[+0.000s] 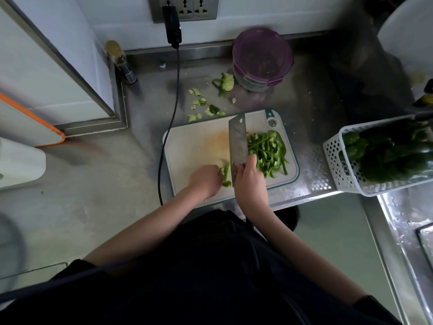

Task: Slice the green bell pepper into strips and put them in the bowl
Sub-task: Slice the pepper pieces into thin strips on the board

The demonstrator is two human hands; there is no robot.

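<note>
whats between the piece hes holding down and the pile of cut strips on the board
In the head view, the cleaver stands between the pepper piece under the left hand and the strip pile, gripped by the right hand.

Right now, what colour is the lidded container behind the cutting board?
Translucent purple container, clearest in the head view.

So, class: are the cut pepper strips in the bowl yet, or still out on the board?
Out. The strips lie heaped on the cutting board, right of the cleaver.
</note>
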